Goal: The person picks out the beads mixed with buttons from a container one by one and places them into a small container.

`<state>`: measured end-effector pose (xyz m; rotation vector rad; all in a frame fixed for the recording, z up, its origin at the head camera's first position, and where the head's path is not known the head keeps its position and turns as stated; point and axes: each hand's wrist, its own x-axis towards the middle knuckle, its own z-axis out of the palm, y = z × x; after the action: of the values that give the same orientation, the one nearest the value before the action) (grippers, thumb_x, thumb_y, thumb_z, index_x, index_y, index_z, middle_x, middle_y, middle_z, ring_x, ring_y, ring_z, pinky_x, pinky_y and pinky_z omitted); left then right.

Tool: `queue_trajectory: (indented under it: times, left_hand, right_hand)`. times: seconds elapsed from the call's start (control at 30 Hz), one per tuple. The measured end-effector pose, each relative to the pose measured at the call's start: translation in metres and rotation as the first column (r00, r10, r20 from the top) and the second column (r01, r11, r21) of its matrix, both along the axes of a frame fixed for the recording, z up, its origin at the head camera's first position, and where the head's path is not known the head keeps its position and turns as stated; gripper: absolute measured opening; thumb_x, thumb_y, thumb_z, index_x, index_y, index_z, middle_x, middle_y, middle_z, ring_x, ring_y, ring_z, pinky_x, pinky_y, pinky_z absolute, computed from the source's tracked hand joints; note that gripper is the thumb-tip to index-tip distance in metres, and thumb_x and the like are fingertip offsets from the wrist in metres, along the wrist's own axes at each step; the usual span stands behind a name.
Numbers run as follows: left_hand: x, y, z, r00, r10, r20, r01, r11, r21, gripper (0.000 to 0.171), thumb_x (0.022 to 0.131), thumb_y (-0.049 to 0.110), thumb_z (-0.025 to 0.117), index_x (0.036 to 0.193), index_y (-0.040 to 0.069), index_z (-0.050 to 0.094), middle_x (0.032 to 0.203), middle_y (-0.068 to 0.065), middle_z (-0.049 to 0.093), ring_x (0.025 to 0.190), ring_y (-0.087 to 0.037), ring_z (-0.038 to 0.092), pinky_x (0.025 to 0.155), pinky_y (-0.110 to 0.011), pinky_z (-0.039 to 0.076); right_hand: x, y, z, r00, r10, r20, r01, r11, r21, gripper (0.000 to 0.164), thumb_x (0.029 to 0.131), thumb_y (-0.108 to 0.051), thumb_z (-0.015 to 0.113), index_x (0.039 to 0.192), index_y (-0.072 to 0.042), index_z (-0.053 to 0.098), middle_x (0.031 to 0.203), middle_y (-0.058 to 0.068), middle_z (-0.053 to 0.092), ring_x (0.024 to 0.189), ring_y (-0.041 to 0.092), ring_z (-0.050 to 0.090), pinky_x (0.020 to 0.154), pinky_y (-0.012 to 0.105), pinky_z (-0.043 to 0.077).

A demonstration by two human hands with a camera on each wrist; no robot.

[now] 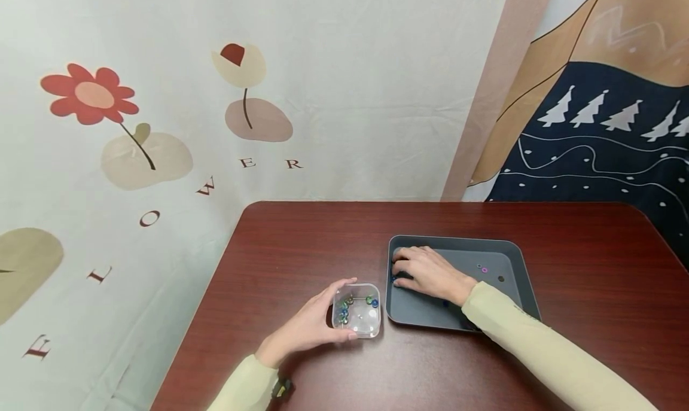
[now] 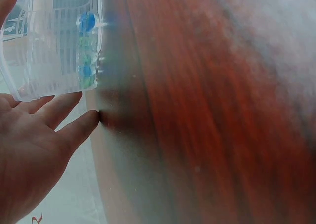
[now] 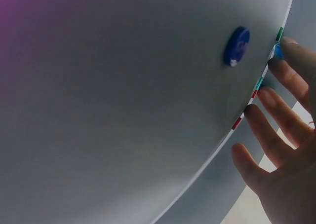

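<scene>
My left hand (image 1: 304,327) holds a clear plastic box (image 1: 363,321) on the table, thumb on the near side and fingers on the far side. Several blue and green glass marbles lie inside the box, some visible through its wall as a blue marble (image 2: 86,21). Over the grey tray (image 1: 511,249), my right hand (image 1: 433,273) reaches to the left wall. Its thumb and index fingertips pinch a blue marble (image 3: 278,50) there, and the other fingers are spread along the wall. A round blue button (image 3: 237,46) lies on the tray floor near the hand.
A pink ring-shaped button (image 1: 484,270) and a brown button (image 1: 501,279) lie in the tray's right half. Small red and green pieces (image 3: 237,123) line the tray's edge. The reddish-brown table (image 1: 317,237) meets a printed curtain (image 1: 366,100) behind.
</scene>
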<state>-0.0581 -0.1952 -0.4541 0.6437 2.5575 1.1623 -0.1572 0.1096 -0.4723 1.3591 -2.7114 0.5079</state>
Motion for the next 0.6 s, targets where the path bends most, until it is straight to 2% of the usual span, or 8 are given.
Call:
queue_trajectory:
  times: [0.33, 0.6]
  left_hand:
    - [0.000, 0.000, -0.001, 1.000, 0.001, 0.008, -0.002, 1.000, 0.008, 0.094, 0.079, 0.043, 0.090, 0.156, 0.027, 0.039, 0.158, 0.012, 0.044, 0.138, -0.017, 0.048, 0.114, -0.052, 0.039]
    - [0.000, 0.000, -0.001, 1.000, 0.007, 0.003, -0.007, 1.000, 0.006, 0.096, 0.078, 0.043, 0.090, 0.156, 0.028, 0.038, 0.157, 0.010, 0.046, 0.137, -0.019, 0.050, 0.113, -0.054, 0.040]
  right_hand:
    - [-0.001, 0.004, 0.002, 1.000, 0.021, 0.001, -0.021, 1.000, -0.021, 0.016, 0.096, -0.029, 0.076, 0.107, -0.018, 0.078, 0.121, 0.005, 0.068, 0.111, 0.026, 0.065, 0.092, 0.050, 0.053]
    - [-0.002, 0.013, 0.019, 0.999, -0.004, 0.034, 0.006, 0.997, -0.077, 0.018, 0.094, -0.024, 0.079, 0.111, -0.017, 0.078, 0.123, 0.004, 0.069, 0.111, 0.022, 0.066, 0.095, 0.050, 0.053]
